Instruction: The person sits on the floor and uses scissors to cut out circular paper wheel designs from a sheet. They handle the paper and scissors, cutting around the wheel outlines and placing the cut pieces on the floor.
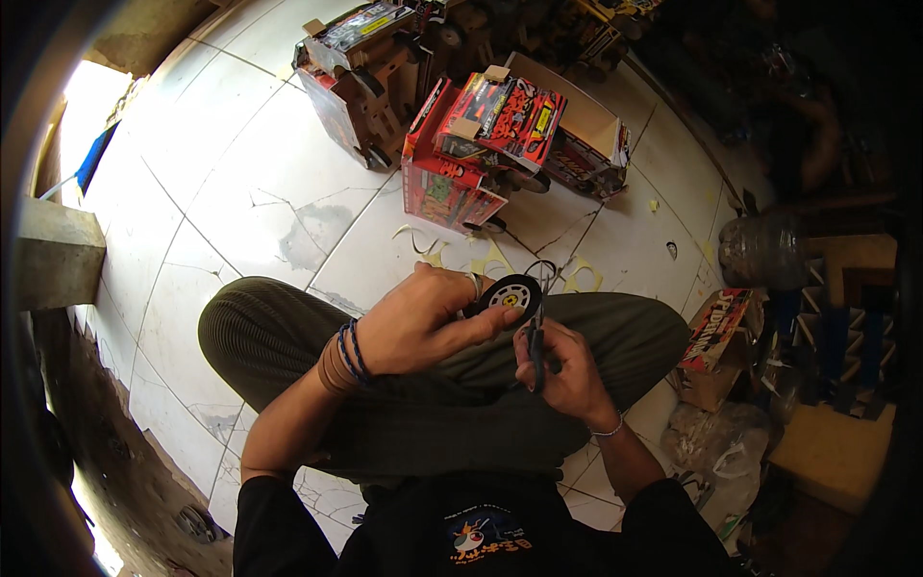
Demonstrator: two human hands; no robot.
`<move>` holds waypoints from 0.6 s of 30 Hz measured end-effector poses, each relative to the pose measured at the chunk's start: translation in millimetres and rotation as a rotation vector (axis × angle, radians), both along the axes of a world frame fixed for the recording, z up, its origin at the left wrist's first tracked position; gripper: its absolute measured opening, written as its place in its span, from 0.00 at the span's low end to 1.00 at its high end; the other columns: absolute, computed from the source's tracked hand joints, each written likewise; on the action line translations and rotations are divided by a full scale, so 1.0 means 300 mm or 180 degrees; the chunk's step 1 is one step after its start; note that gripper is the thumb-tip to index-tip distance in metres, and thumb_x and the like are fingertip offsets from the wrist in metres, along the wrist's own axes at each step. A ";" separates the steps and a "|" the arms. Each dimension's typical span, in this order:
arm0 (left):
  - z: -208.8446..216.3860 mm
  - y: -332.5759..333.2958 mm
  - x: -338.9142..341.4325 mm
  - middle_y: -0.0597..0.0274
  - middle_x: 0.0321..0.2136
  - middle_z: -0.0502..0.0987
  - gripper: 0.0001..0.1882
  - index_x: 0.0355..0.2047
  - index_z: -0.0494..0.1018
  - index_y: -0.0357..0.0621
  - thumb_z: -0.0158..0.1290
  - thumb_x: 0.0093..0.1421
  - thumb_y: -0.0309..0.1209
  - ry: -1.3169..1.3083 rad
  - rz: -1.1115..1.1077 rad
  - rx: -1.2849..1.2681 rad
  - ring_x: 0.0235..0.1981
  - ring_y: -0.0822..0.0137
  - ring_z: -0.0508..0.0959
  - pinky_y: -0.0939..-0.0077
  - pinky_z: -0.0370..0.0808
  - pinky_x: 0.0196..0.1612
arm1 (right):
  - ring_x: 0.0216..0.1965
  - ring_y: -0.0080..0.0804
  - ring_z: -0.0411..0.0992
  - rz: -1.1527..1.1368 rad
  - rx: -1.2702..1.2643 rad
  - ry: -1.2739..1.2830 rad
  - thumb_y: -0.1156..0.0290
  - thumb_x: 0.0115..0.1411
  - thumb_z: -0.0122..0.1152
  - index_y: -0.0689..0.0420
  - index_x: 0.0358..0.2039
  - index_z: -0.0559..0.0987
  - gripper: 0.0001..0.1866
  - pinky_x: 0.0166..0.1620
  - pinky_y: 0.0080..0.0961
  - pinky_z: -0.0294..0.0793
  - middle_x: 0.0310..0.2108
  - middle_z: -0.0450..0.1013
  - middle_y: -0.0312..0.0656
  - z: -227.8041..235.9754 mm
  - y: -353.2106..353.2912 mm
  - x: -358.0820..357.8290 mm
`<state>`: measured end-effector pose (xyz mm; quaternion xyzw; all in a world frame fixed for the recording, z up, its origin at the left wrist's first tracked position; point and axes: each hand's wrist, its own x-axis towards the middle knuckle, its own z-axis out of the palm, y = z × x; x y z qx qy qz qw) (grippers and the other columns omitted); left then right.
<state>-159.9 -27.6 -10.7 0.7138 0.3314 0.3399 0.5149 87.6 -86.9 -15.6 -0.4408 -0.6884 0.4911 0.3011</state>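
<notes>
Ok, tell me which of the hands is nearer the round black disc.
Left. The left hand grips the round black disc; the right hand is to the disc's lower right, holding scissors.

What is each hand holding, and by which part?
Left hand: round black wheel-patterned disc, by its left edge. Right hand: dark-handled metal scissors, by the handles.

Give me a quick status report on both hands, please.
Left hand holding black disc. Right hand on scissors, at disc's right edge. Yellow scraps on floor beyond, apart from disc.
</notes>
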 end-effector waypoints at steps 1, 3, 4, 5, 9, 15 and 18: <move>0.000 0.003 0.000 0.44 0.16 0.69 0.26 0.19 0.70 0.33 0.63 0.66 0.41 0.0002 -0.0008 0.0104 0.18 0.44 0.70 0.55 0.64 0.24 | 0.25 0.22 0.65 0.0004 -0.0027 -0.0028 0.68 0.56 0.75 0.56 0.29 0.74 0.15 0.27 0.22 0.61 0.27 0.68 0.33 0.001 0.001 0.002; 0.004 0.005 -0.008 0.46 0.18 0.72 0.22 0.23 0.74 0.33 0.63 0.66 0.39 0.0136 -0.0105 0.0104 0.21 0.48 0.72 0.57 0.66 0.26 | 0.25 0.22 0.65 0.0031 -0.0024 -0.0058 0.68 0.56 0.75 0.56 0.29 0.74 0.15 0.26 0.23 0.61 0.27 0.68 0.34 0.005 0.002 0.006; 0.009 0.004 -0.020 0.49 0.21 0.76 0.18 0.28 0.77 0.33 0.63 0.66 0.38 0.0268 -0.0192 0.0000 0.23 0.52 0.74 0.60 0.68 0.29 | 0.24 0.22 0.65 0.0017 -0.0064 -0.0062 0.67 0.56 0.75 0.56 0.29 0.74 0.15 0.26 0.23 0.61 0.27 0.68 0.34 0.005 0.002 0.007; 0.015 0.004 -0.029 0.51 0.24 0.79 0.16 0.33 0.81 0.33 0.62 0.66 0.37 0.0509 -0.0259 -0.0066 0.25 0.57 0.76 0.62 0.69 0.31 | 0.24 0.23 0.65 0.0020 -0.0087 -0.0084 0.67 0.56 0.75 0.57 0.29 0.74 0.15 0.26 0.23 0.61 0.27 0.68 0.34 0.006 0.002 0.009; 0.035 0.011 -0.039 0.51 0.23 0.79 0.16 0.32 0.81 0.32 0.63 0.65 0.37 0.0485 -0.0321 -0.0073 0.23 0.58 0.76 0.63 0.69 0.29 | 0.24 0.23 0.64 0.0005 -0.0172 -0.0135 0.66 0.55 0.76 0.57 0.28 0.74 0.16 0.26 0.23 0.60 0.26 0.67 0.34 0.009 0.000 0.016; 0.050 0.012 -0.044 0.56 0.22 0.79 0.16 0.32 0.81 0.32 0.63 0.66 0.37 0.0501 -0.0323 -0.0576 0.22 0.72 0.75 0.72 0.70 0.27 | 0.25 0.23 0.66 0.0034 -0.0253 -0.0168 0.70 0.54 0.76 0.58 0.30 0.76 0.14 0.26 0.23 0.61 0.26 0.68 0.35 -0.002 0.000 0.034; 0.046 0.013 -0.048 0.60 0.22 0.79 0.16 0.35 0.81 0.32 0.61 0.68 0.37 0.0458 -0.0336 -0.0838 0.23 0.77 0.75 0.76 0.71 0.29 | 0.26 0.22 0.69 0.0065 -0.0174 -0.0150 0.69 0.57 0.76 0.59 0.32 0.77 0.13 0.28 0.22 0.66 0.28 0.71 0.34 -0.011 0.001 0.039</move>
